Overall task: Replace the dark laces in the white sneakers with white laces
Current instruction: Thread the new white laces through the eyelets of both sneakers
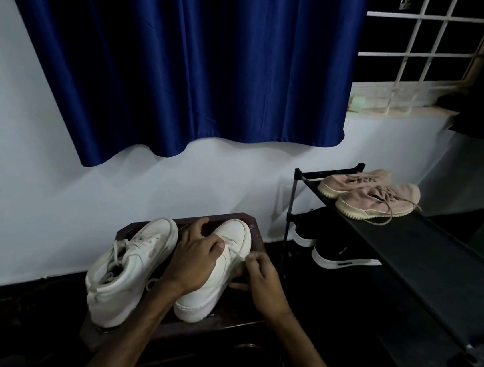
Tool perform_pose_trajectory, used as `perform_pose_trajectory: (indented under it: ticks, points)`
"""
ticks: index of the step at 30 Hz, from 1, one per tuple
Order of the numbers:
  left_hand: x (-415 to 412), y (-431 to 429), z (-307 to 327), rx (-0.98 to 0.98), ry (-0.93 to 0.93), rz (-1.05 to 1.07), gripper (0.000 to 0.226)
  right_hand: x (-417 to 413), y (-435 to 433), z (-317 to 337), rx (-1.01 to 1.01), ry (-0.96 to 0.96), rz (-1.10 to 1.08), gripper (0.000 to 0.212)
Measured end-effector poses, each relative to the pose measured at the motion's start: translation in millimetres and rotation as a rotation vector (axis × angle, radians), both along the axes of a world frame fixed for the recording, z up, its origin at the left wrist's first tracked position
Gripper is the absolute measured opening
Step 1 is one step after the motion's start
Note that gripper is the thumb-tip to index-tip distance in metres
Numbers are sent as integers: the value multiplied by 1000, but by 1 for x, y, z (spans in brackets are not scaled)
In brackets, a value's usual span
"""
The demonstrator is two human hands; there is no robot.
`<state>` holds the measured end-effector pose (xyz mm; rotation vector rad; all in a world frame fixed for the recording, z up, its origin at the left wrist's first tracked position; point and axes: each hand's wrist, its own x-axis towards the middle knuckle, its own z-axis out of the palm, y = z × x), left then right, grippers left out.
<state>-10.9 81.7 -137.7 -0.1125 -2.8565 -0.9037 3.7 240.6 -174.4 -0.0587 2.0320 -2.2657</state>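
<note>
The left hand (197, 253) curls its grip over one white sneaker (235, 233). The right hand (263, 284) pinches that sneaker's white lace (237, 254) (drawn taut).

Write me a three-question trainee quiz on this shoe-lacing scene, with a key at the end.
1. True or false: the pink shoes sit on the top shelf of the black rack.
2. Which shoe does the left hand rest on? A) the left white sneaker B) the right white sneaker C) a black shoe
3. Fill in: the right hand pinches a white ____ coming off that sneaker.

Key: 1 true; 2 B; 3 lace.
</note>
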Motion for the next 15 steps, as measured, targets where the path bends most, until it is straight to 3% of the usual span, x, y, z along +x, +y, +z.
perform_pose_trajectory:
  ticks: [2,5,7,9,11,15]
  points:
    - [0,0,0,17,-14,-6,26,11,10,-4,-64,-89,88,18]
    - [0,0,-1,45,-10,-8,22,5,21,-3,197,-71,194,21]
    - [0,-2,0,59,-20,-21,25,-8,21,11,458,58,141,32]
    - [1,-3,0,3,-34,-56,46,-19,14,24,714,242,118,49]
    - [-1,-5,-3,-30,-42,-62,61,-27,1,28,884,362,132,45]
    - [-1,-3,-1,2,-59,-33,30,-28,3,20,822,406,196,28]
